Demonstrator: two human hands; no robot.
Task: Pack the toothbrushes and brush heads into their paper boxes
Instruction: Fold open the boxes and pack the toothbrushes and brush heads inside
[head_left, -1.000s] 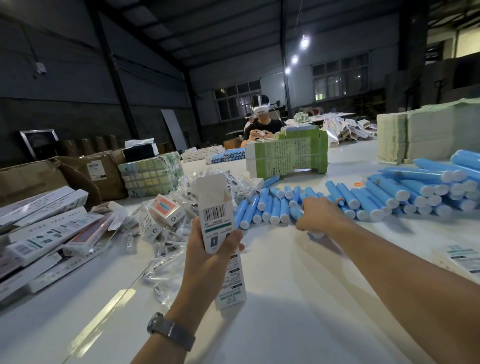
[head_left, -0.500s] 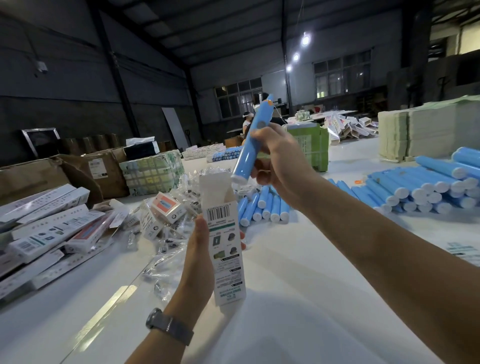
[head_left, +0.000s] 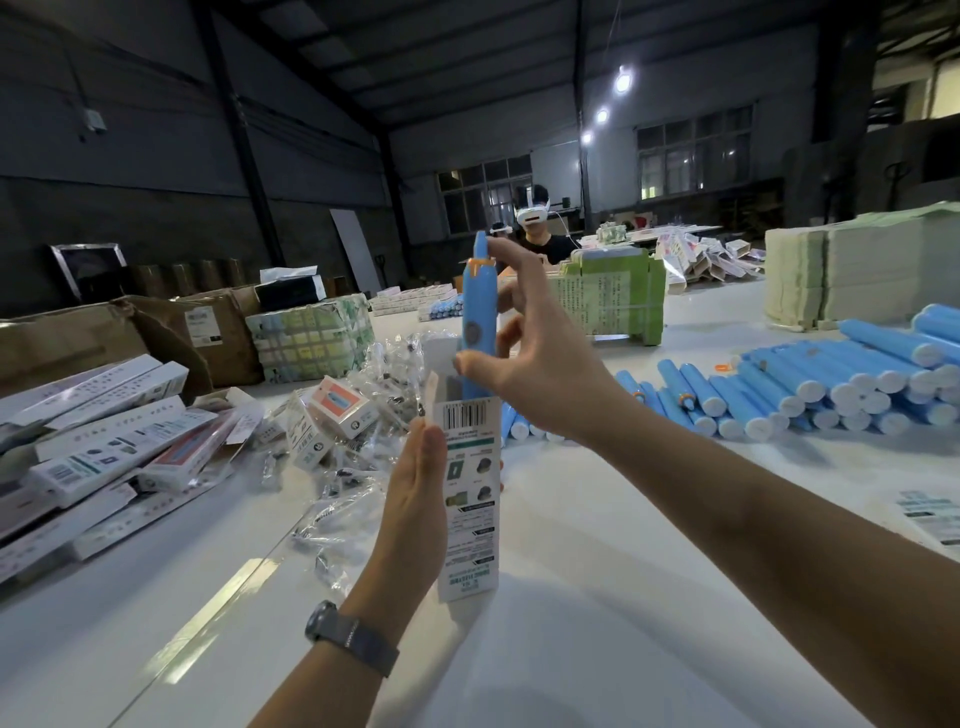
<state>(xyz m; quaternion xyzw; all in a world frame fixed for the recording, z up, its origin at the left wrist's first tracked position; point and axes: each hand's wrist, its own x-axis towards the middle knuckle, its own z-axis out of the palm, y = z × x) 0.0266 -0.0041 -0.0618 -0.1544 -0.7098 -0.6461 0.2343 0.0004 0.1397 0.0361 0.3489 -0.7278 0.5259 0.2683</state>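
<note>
My left hand (head_left: 415, 499) grips a white paper box (head_left: 470, 499) upright above the table, its top flap open. My right hand (head_left: 540, 358) holds a blue toothbrush (head_left: 475, 301) upright, with the thumb on its side and the index fingertip at its top. The brush's lower end is inside the box's open top. Many more blue toothbrushes (head_left: 810, 384) lie in a pile on the right. Brush heads in clear bags (head_left: 363, 395) are heaped behind the box.
White long boxes (head_left: 104, 441) are stacked at the left of the white table (head_left: 597, 571). Brown cartons (head_left: 208, 332) and a green bundle (head_left: 608, 301) stand further back. Pale flat stacks (head_left: 857, 270) rise at the far right. A person (head_left: 535, 228) sits across the table.
My right hand took a blue toothbrush from the pile, lifted it, turned it upright and lowered its end into the box. My left hand kept holding the box.
</note>
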